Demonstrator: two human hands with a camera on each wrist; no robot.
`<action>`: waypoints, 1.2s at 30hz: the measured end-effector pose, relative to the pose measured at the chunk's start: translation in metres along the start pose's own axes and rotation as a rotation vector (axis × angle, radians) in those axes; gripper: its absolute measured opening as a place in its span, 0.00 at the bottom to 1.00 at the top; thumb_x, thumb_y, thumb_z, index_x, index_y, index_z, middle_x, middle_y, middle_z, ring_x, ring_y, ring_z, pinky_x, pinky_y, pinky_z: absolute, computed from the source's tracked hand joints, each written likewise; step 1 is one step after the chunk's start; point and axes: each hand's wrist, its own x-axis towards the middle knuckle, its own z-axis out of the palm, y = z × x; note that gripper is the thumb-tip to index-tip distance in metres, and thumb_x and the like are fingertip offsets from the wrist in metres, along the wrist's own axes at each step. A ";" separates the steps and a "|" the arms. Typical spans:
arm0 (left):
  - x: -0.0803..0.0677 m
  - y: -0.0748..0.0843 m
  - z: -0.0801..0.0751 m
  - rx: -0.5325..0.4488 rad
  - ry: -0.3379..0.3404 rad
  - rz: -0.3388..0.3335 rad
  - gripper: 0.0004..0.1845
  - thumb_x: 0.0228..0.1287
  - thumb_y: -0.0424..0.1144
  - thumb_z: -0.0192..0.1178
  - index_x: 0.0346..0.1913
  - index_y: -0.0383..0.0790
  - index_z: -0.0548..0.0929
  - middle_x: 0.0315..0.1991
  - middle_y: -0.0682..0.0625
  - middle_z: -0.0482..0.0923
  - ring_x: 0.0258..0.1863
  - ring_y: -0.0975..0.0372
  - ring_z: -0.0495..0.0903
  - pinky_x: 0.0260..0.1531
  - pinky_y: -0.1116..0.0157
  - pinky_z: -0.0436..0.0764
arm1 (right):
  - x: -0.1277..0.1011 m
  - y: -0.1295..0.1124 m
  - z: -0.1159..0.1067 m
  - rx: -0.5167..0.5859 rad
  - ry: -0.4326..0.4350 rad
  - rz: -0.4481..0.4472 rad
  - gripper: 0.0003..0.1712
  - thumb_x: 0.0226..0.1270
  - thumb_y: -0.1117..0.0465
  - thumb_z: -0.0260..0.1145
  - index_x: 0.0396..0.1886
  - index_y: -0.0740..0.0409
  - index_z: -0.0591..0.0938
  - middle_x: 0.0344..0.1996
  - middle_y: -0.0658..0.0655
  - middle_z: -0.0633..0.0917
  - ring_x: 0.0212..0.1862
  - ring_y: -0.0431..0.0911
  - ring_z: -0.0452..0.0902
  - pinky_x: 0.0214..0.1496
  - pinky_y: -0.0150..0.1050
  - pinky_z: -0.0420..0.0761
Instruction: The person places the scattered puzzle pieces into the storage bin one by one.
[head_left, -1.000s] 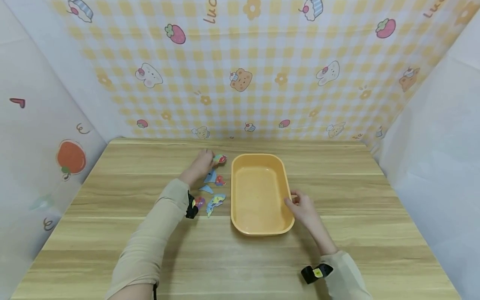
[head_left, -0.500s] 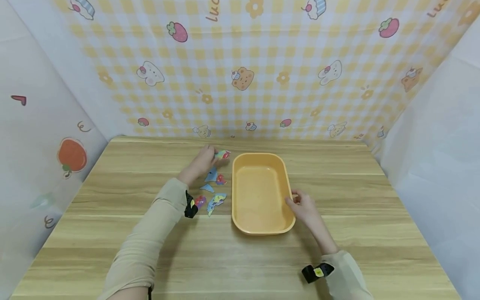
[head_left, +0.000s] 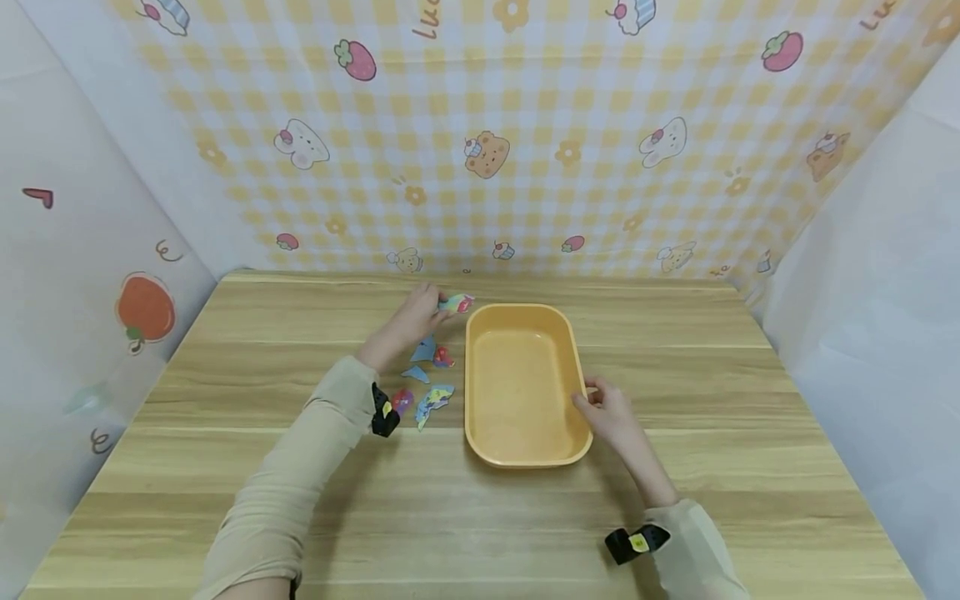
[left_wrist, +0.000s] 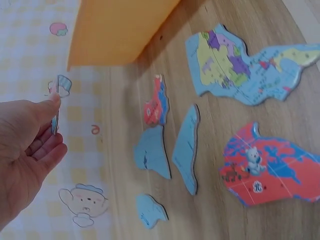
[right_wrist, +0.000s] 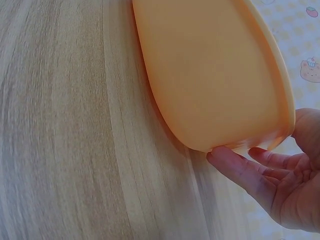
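Note:
My left hand [head_left: 415, 321] pinches a small colourful puzzle piece [head_left: 457, 303] lifted above the table, just beside the far-left corner of the orange tray [head_left: 525, 456]. In the left wrist view the held piece [left_wrist: 56, 102] sits edge-on at my fingertips [left_wrist: 50, 107]. Several flat map puzzle pieces [head_left: 429, 375] lie on the wood left of the tray; the left wrist view shows a large multicoloured one [left_wrist: 235, 65], a red and blue one [left_wrist: 262, 167] and small blue ones [left_wrist: 152, 152]. My right hand [head_left: 609, 412] holds the tray's right rim [right_wrist: 280, 131], thumb on top and fingers [right_wrist: 235, 162] under it.
The wooden table [head_left: 750, 400] is boxed in by a yellow checked backdrop [head_left: 480, 150] at the back and pale side walls [head_left: 870, 275]. The tray's inside holds nothing.
My left hand has lifted the small piece off the table and carried it right, toward the tray's far-left corner. The right hand stays on the tray's rim.

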 end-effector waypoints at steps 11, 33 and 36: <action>0.010 0.029 0.004 0.017 -0.009 0.087 0.18 0.66 0.36 0.54 0.51 0.23 0.71 0.49 0.33 0.71 0.48 0.48 0.73 0.51 0.59 0.77 | 0.001 -0.001 -0.003 0.010 0.005 0.004 0.20 0.65 0.62 0.57 0.53 0.71 0.74 0.30 0.66 0.83 0.24 0.41 0.74 0.23 0.31 0.74; 0.023 0.063 0.039 0.072 -0.144 0.184 0.16 0.64 0.36 0.57 0.47 0.25 0.74 0.45 0.38 0.74 0.45 0.53 0.74 0.47 0.65 0.78 | 0.000 0.001 0.000 0.021 0.014 -0.015 0.17 0.64 0.63 0.57 0.50 0.71 0.75 0.26 0.63 0.81 0.23 0.40 0.71 0.21 0.30 0.72; 0.027 0.065 0.043 0.103 -0.176 0.193 0.15 0.64 0.36 0.57 0.47 0.26 0.75 0.45 0.39 0.75 0.45 0.53 0.74 0.47 0.65 0.78 | -0.001 0.001 0.000 0.017 0.015 -0.013 0.17 0.64 0.63 0.57 0.50 0.70 0.75 0.26 0.63 0.81 0.23 0.40 0.72 0.22 0.30 0.72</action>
